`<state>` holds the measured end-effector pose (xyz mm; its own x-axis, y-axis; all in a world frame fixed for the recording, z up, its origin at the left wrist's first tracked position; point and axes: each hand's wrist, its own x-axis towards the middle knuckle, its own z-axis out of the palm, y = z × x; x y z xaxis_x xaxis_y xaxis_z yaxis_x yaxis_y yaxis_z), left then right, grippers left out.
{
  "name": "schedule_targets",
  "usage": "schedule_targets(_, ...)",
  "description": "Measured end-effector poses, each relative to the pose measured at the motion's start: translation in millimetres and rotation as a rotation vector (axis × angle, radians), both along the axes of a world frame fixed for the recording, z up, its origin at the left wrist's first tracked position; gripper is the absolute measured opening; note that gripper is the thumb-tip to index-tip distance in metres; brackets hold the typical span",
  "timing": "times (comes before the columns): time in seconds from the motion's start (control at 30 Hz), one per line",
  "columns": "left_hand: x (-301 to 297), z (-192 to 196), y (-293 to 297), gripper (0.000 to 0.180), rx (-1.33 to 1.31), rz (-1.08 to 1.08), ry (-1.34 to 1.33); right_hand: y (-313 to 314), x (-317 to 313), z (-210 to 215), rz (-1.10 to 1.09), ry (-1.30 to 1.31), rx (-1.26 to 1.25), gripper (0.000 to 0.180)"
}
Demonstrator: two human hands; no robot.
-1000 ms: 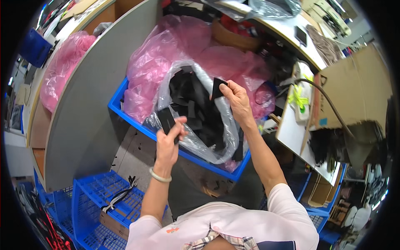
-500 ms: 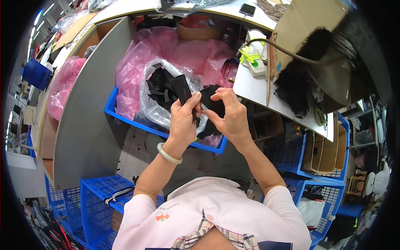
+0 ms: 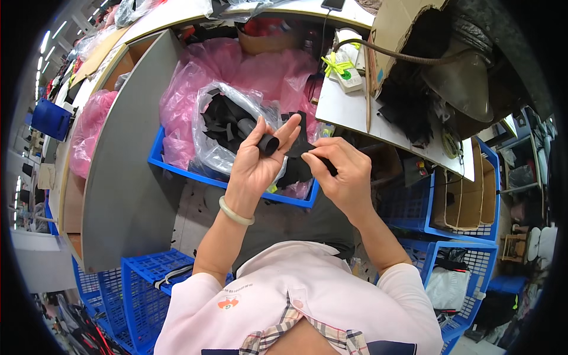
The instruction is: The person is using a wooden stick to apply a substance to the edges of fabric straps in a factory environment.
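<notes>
My left hand (image 3: pixel 255 164) is turned palm up, its thumb and fingers around a small black tube (image 3: pixel 269 145) whose round end faces me. To the right, my right hand (image 3: pixel 346 171) pinches a flat black fabric piece (image 3: pixel 300 142) between thumb and fingers. Part of that piece stretches behind my left fingertips. Just beyond the hands, a clear plastic bag (image 3: pixel 204 139) holds many black cut pieces (image 3: pixel 222 121). The bag stands in a blue crate (image 3: pixel 157 154) together with pink plastic sheeting (image 3: pixel 180 97).
A grey panel (image 3: pixel 127 165) rises on the left. At the right are a white table (image 3: pixel 346 109) with a yellow-ribboned box (image 3: pixel 343 74), a lamp (image 3: pixel 461 86) and cardboard (image 3: pixel 393 29). Blue baskets stand at lower left (image 3: pixel 154 284) and lower right (image 3: pixel 473 275).
My left hand has turned palm up and its fingers have straightened, tipping the tube's end toward me. My right hand has moved right and slightly nearer, still pinching black fabric.
</notes>
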<state>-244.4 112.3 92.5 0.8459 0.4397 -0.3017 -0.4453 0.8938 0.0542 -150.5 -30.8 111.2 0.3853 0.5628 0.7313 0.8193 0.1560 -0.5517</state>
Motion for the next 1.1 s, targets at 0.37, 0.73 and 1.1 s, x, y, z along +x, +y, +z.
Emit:
schedule_targets(0.37, 7, -16, 5, 0.044, 0.148, -0.125, -0.089, 38, -4, -11, -0.027, -0.214, 0.052, 0.016)
schedule_targets(0.73, 16, -7, -4, 0.013, 0.583, 0.217, 0.087, 45, -15, -32, 0.103, 0.321, -0.027, 0.024)
schedule_targets(1.1, 26, -24, 16, 0.010, 0.456, 0.036, 0.171, 56, -5, -54, 0.089, 0.067, -0.582, 0.040)
